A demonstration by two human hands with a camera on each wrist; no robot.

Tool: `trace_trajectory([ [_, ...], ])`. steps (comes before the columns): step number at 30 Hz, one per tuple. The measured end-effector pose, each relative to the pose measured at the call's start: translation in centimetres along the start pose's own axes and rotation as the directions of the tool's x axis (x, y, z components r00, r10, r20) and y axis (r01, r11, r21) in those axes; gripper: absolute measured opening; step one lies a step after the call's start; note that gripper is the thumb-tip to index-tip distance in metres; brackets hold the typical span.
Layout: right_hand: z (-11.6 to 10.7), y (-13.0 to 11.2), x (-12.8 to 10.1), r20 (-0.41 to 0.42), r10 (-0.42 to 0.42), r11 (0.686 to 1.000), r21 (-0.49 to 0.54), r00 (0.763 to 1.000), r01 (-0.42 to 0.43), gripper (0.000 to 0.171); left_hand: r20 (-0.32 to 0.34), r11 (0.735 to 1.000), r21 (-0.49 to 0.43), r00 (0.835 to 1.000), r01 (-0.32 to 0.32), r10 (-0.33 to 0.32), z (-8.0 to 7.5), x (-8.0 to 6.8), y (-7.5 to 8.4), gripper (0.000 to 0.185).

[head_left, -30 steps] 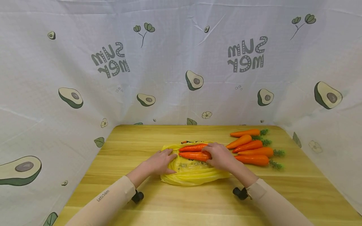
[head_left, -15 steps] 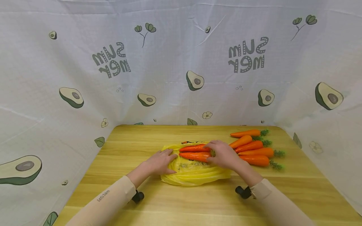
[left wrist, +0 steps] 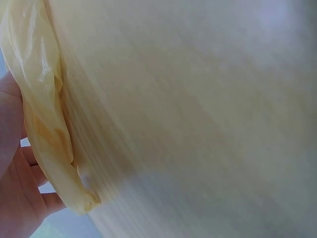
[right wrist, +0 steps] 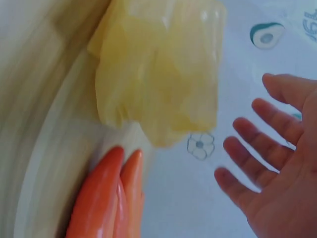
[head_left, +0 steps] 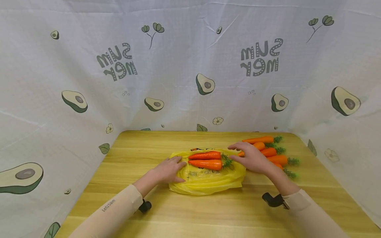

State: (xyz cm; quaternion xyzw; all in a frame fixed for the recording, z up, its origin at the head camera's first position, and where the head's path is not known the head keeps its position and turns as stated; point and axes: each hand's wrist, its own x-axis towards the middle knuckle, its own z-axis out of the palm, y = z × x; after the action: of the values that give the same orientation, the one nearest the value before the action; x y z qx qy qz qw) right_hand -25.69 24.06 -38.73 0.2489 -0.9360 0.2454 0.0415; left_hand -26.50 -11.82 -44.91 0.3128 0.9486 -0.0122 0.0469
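Two orange carrots, a rear one (head_left: 205, 155) and a front one (head_left: 206, 164), lie side by side on a yellow plastic bag (head_left: 205, 185), their leafy green tops (head_left: 227, 160) pointing right. My left hand (head_left: 169, 170) rests at the bag's left edge with thumb and fingers spread; the left wrist view shows the fingers beside the yellow plastic (left wrist: 42, 99). My right hand (head_left: 253, 158) is right of the bag, over the tips of the other carrots (head_left: 269, 152), holding nothing. Its fingers (right wrist: 270, 146) are spread apart in the right wrist view.
Several carrots lie fanned out on the right of the wooden table (head_left: 190, 215), their green tops to the right and partly hidden by my right hand. A white cloth (head_left: 178, 66) printed with avocados hangs behind and at the sides.
My right hand has let go of the front carrot and moved right, off the bag, towards the other carrots. The leafy tops on the bag are now visible. My left hand has stayed in place.
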Motion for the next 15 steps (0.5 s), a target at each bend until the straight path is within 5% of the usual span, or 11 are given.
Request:
trace_trajectory([
  [15,-3.0,3.3,-3.0,-0.026,0.044,0.997,0.065,0.999,-0.042,0.047,-0.004,1.0,0.004,1.0,-0.008,0.008,0.1,0.1,-0.1,0.079],
])
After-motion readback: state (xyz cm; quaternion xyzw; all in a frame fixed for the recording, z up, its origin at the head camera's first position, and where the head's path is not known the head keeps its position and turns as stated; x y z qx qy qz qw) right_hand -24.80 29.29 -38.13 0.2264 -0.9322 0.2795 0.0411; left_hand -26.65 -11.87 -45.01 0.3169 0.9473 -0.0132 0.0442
